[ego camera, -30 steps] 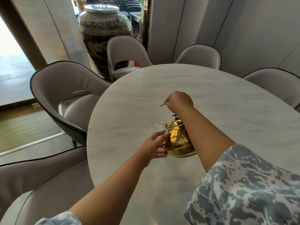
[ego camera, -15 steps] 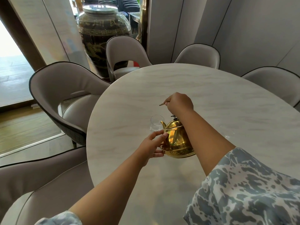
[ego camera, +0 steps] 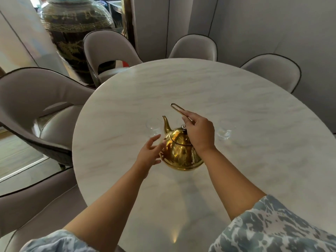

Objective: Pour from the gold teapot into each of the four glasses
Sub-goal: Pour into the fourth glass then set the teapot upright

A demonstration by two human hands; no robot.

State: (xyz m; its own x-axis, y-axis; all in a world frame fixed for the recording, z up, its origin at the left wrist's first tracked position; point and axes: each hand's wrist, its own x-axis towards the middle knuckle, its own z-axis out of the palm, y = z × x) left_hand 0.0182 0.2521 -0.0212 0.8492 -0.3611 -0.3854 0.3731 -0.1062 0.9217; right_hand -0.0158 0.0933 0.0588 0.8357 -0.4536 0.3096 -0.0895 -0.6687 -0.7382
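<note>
The gold teapot (ego camera: 179, 151) sits in the middle of the round marble table (ego camera: 254, 142), its spout pointing up and away to the left. My right hand (ego camera: 199, 131) is shut on the teapot's thin wire handle, which sticks out beyond my fingers. My left hand (ego camera: 151, 153) rests with spread fingers against the pot's left side. A clear glass (ego camera: 153, 127) stands just left of the spout. Another clear glass (ego camera: 224, 130) stands to the right of my right hand. Other glasses are hard to make out.
Grey upholstered chairs (ego camera: 36, 99) ring the table on the left and at the far side. A large dark ornamented jar (ego camera: 74, 33) stands behind the far left chair. Grey panelled walls close off the back right.
The teapot has tipped back from pouring at the left glass to nearly upright. The view has shifted, so the right-hand glass and the handle's loop now show.
</note>
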